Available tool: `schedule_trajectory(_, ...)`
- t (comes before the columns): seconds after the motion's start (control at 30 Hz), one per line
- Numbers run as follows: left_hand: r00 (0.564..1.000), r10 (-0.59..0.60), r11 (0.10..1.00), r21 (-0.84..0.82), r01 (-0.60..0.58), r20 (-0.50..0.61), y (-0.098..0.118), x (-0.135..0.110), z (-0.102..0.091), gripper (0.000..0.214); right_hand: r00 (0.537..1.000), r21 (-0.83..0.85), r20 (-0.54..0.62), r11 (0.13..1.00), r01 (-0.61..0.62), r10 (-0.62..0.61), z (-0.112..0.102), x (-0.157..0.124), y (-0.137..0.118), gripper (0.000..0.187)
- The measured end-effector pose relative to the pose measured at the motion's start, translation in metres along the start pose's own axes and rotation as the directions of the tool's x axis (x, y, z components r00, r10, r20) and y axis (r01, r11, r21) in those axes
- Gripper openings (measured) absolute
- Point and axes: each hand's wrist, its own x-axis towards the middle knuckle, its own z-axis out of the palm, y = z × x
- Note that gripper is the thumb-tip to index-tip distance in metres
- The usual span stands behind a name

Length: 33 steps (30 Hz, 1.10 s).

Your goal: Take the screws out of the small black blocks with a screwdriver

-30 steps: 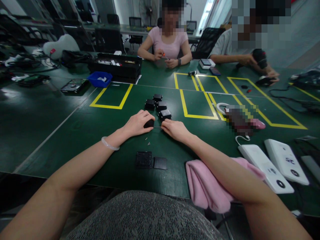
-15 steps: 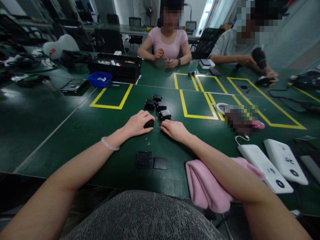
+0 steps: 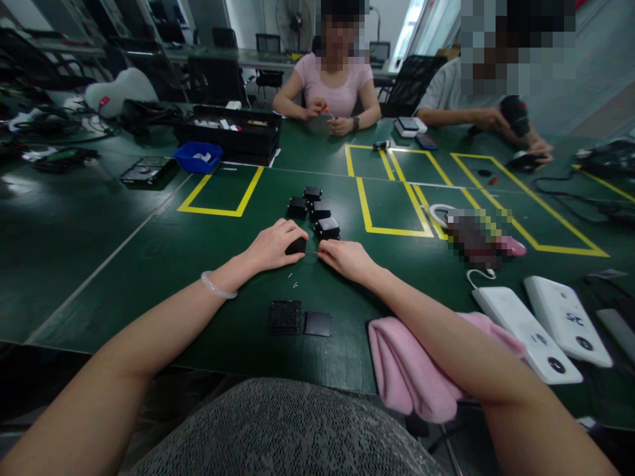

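My left hand (image 3: 272, 244) is closed around a small black box (image 3: 296, 246) resting on the green table (image 3: 149, 251). My right hand (image 3: 344, 258) is closed on a thin metal tool (image 3: 311, 252) whose tip reaches the box. Just beyond my hands sits a cluster of several small black boxes (image 3: 313, 210). Tiny screws (image 3: 292, 279) lie on the table under my left wrist. Closer to me lie an open black casing (image 3: 285, 316) and a flat black lid (image 3: 317, 323).
A pink cloth (image 3: 411, 370) lies under my right forearm. Two white devices (image 3: 546, 330) are at the right. A blue bin (image 3: 198, 157) and a black tray (image 3: 233, 132) stand at the back left. Two people sit across the table, working with their own hands.
My right hand has crept slightly left toward the box. Otherwise nothing has moved.
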Motion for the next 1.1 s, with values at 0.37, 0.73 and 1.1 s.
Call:
schedule_trajectory(0.37,1.000,0.009,1.000,0.007,-0.009,-0.006,0.0005,-0.0002,0.0002,0.030,1.000,-0.040,0.007,0.999,-0.006,0.006,-0.0006,0.0001,-0.0011,0.028)
schedule_trajectory(0.73,1.000,0.010,1.000,0.013,-0.010,-0.007,0.0003,0.0000,0.0005,0.030,1.000,-0.026,0.001,1.000,-0.001,0.001,0.0002,0.0003,-0.0011,0.029)
schedule_trajectory(1.1,1.000,0.009,1.000,0.015,-0.009,-0.012,0.0003,0.0000,0.0016,0.031,1.000,-0.031,-0.014,1.000,-0.003,0.002,0.0007,0.0001,-0.0022,0.029)
